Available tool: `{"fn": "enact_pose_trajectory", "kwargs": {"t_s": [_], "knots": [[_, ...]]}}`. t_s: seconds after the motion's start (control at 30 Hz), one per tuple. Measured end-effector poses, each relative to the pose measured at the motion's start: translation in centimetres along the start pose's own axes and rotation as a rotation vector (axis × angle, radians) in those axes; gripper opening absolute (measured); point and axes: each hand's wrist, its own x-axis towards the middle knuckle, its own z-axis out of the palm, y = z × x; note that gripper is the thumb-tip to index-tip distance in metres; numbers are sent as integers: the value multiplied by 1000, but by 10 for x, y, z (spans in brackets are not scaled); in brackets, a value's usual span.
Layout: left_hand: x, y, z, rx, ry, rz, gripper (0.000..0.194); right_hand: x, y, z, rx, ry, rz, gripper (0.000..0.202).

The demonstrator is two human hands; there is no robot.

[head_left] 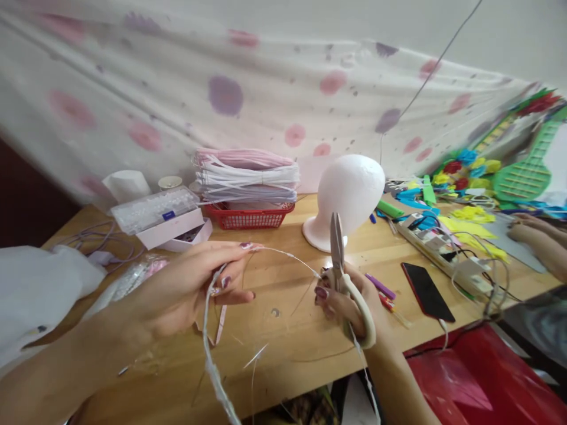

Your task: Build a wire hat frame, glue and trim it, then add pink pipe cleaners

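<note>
My left hand pinches a thin white wrapped wire between thumb and forefinger. A thicker wrapped length hangs from this hand toward the bottom of the view. In my right hand are scissors with cream handles, blades together and pointing up. The fingers of that hand also pinch the wire, which bows across between both hands and trails down past the right wrist. Behind the scissors stands a white foam mannequin head. Wire scraps lie on the wooden table below.
A red basket piled with pink and white pipe cleaners stands behind, beside a clear bead case. To the right lie a phone, a power strip and colourful craft pieces. Another person's arm rests at far right.
</note>
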Motion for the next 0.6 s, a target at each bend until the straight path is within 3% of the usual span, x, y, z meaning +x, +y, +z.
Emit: {"fn": "enact_pose_trajectory", "kwargs": {"t_s": [0.1, 0.23, 0.3, 0.43, 0.6], "knots": [[-2, 1, -2, -347, -51, -366, 27, 2, 15, 7, 227, -65, 26, 31], [-2, -7, -13, -460, -6, -461, 34, 4, 35, 18, 379, -105, 90, 31], [0, -20, -20, -420, -62, -405, 31, 4, 42, 23, 542, -139, 150, 35], [4, -54, -37, -279, -221, -164, 24, 4, 49, 27, 788, -236, 277, 48], [16, -89, -51, 207, -197, 325, 23, 4, 49, 31, 941, -320, 412, 48]]}}
